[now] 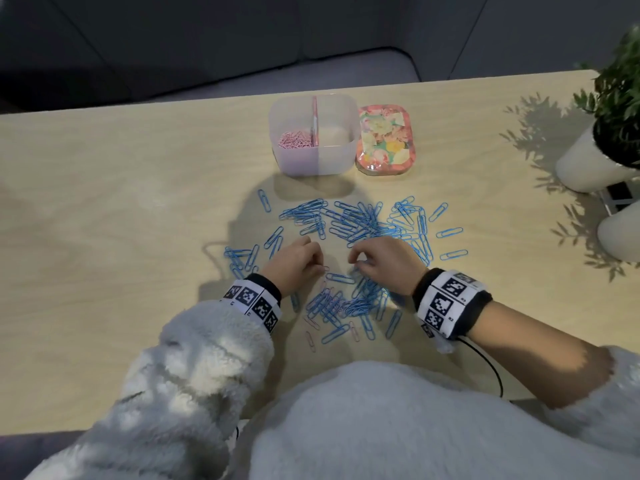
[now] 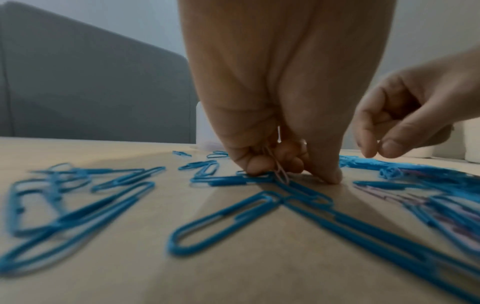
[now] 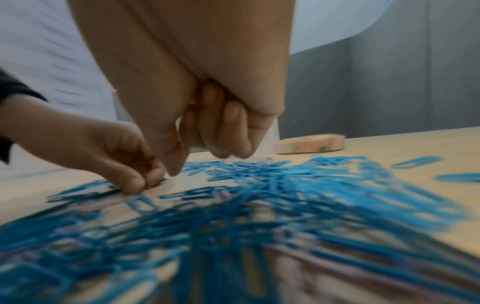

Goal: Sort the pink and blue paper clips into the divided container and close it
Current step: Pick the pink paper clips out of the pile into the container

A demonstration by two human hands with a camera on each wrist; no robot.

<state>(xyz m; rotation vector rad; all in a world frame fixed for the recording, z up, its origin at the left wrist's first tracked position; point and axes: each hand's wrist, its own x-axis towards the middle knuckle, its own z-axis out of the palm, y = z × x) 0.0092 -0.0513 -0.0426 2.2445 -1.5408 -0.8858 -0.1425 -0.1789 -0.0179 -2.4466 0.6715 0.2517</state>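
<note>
Blue paper clips (image 1: pixel 360 223) lie scattered over the wooden table, with a few pink paper clips (image 1: pixel 311 323) mixed into the near pile. The translucent divided container (image 1: pixel 346 109) stands open at the back. Pink clips (image 1: pixel 296 138) fill its left compartment and the right one is bare. Its floral lid (image 1: pixel 382 143) lies beside it on the right. My left hand (image 2: pixel 293 172) is down on the table, its curled fingers pinching a pink clip (image 2: pixel 281 174). My right hand (image 3: pixel 197 160) hovers just above the blue clips with fingers curled; no clip shows in it.
Two white pots (image 1: pixel 585 164), one with a green plant (image 1: pixel 620 88), stand at the table's right edge. A dark sofa (image 1: pixel 138 46) lies beyond the far edge. Bare tabletop (image 1: pixel 104 220) stretches to the left of the clips.
</note>
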